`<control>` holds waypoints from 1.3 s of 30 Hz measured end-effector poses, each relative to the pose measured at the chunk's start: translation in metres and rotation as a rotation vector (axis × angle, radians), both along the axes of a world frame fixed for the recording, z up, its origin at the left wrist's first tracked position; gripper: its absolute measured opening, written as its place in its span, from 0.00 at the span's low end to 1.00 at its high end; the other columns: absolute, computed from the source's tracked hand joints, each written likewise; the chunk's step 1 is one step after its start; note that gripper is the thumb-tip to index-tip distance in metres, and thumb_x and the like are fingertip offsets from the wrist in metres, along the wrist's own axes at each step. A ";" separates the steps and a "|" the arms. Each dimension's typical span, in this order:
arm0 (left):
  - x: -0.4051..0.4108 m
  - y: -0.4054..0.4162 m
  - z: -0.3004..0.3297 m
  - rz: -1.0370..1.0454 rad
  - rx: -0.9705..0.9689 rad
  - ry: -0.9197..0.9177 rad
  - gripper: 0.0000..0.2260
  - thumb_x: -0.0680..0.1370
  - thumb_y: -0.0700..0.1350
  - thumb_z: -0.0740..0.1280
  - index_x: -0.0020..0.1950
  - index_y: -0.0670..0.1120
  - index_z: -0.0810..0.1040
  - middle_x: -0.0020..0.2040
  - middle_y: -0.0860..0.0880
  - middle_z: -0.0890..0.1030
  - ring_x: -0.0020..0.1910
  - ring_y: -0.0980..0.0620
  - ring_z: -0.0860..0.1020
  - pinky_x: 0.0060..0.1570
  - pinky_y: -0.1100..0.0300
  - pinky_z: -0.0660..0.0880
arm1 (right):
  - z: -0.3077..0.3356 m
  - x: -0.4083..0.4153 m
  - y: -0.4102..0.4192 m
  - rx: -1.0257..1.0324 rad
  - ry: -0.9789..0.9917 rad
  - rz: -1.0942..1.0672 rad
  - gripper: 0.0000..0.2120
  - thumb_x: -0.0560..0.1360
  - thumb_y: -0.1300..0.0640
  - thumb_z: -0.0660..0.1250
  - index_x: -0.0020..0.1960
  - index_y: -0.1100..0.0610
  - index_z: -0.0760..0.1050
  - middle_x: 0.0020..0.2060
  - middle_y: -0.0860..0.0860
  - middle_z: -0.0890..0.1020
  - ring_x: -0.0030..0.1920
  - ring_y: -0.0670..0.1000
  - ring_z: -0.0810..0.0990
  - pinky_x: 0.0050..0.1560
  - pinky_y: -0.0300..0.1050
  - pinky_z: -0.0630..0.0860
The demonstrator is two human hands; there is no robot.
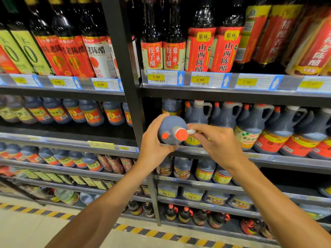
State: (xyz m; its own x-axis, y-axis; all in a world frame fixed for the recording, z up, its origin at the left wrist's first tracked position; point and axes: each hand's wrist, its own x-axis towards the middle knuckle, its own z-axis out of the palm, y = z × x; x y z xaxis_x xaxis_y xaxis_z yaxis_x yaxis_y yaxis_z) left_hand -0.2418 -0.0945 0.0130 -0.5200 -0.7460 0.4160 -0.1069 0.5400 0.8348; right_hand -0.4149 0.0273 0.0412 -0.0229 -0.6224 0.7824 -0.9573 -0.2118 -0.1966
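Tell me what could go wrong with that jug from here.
1. The jug is held in front of the shelf, tilted with its orange cap toward the camera. The right hand only pinches the thin handle, so the jug might slip if the left hand cupping its side lets go.
2. Pushed into the gap, it could knock the neighbouring jugs, which stand close together.
3. Its base, hidden here, could catch the shelf edge.
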 end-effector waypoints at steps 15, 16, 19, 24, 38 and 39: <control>-0.026 -0.031 -0.009 0.172 0.202 -0.210 0.34 0.64 0.41 0.83 0.66 0.44 0.73 0.59 0.48 0.80 0.57 0.50 0.78 0.45 0.66 0.72 | 0.005 -0.016 -0.077 0.264 -0.082 -0.022 0.09 0.80 0.57 0.68 0.58 0.59 0.82 0.38 0.60 0.85 0.40 0.64 0.82 0.44 0.60 0.79; -0.028 -0.031 -0.012 0.180 0.215 -0.203 0.33 0.64 0.41 0.83 0.66 0.43 0.74 0.59 0.48 0.80 0.57 0.49 0.79 0.47 0.63 0.73 | 0.003 -0.015 -0.078 0.270 -0.085 -0.025 0.10 0.80 0.57 0.68 0.58 0.60 0.82 0.39 0.60 0.85 0.41 0.65 0.82 0.45 0.60 0.79; -0.033 -0.028 -0.018 0.193 0.234 -0.172 0.32 0.65 0.40 0.83 0.65 0.44 0.74 0.59 0.48 0.80 0.58 0.49 0.79 0.51 0.59 0.74 | -0.001 -0.013 -0.080 0.274 -0.121 -0.038 0.10 0.79 0.58 0.68 0.58 0.59 0.82 0.40 0.60 0.85 0.43 0.65 0.82 0.45 0.60 0.79; -0.035 -0.031 -0.020 0.191 0.241 -0.164 0.29 0.67 0.41 0.82 0.63 0.45 0.71 0.60 0.48 0.78 0.58 0.50 0.77 0.46 0.67 0.72 | 0.005 -0.013 -0.065 0.179 -0.220 -0.046 0.12 0.77 0.56 0.72 0.59 0.59 0.82 0.46 0.56 0.87 0.47 0.56 0.86 0.49 0.55 0.83; -0.044 -0.056 -0.035 0.111 0.274 -0.027 0.37 0.73 0.42 0.78 0.77 0.49 0.64 0.69 0.57 0.74 0.67 0.59 0.74 0.70 0.53 0.72 | -0.043 -0.040 0.000 0.154 -0.484 -0.263 0.16 0.78 0.47 0.71 0.58 0.58 0.83 0.47 0.49 0.87 0.47 0.43 0.85 0.52 0.43 0.83; -0.044 -0.056 -0.036 0.107 0.286 -0.029 0.37 0.73 0.42 0.78 0.78 0.50 0.63 0.67 0.58 0.74 0.65 0.62 0.74 0.69 0.53 0.72 | -0.047 -0.041 -0.001 0.187 -0.511 -0.294 0.18 0.77 0.46 0.71 0.59 0.58 0.83 0.47 0.49 0.87 0.48 0.44 0.85 0.53 0.45 0.83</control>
